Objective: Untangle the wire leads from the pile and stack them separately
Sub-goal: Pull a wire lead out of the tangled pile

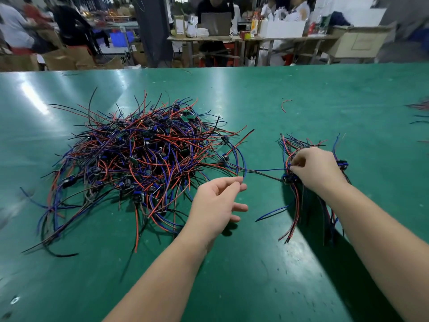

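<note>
A tangled pile of wires (139,156) lies left of centre on the green table (301,94). At centre, the left hand (218,201) pinches a blue wire (243,174) at the pile's right edge, its other fingers loose. At right, the right hand (318,168) curls its fingers on wires of the separate stack (299,205).

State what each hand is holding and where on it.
The left hand pinches a blue wire near its free end. The right hand grips the sorted bundle of leads around its middle, by the small modules.
</note>
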The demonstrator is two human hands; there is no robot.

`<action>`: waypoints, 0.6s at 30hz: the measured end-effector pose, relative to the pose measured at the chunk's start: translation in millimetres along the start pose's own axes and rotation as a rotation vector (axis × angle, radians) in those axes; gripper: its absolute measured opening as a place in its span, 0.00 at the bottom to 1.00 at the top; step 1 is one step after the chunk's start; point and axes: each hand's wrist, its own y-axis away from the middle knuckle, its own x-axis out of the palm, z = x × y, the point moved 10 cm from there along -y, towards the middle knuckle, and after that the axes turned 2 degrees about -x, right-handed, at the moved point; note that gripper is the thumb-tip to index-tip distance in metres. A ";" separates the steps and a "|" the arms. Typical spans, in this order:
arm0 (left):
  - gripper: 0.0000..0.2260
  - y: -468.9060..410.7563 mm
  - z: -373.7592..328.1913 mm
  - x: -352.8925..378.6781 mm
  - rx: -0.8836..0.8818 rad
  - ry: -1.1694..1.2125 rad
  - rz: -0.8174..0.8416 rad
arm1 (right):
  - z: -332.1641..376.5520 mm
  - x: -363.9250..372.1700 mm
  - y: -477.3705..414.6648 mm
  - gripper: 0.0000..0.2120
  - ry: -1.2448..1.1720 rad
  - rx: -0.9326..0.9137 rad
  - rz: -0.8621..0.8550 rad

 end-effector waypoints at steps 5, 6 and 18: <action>0.09 -0.4 -0.1 -0.6 0.015 -0.056 -0.009 | 4.2 -1.9 -3.4 0.12 0.223 0.050 0.037; 0.09 -0.3 -0.1 -0.7 0.019 -0.064 -0.010 | 11.0 -4.9 -3.3 0.13 0.266 0.029 0.000; 0.10 -4.3 -0.7 -8.2 0.043 -0.037 -0.056 | 84.0 36.9 21.6 0.13 -0.022 -0.258 0.185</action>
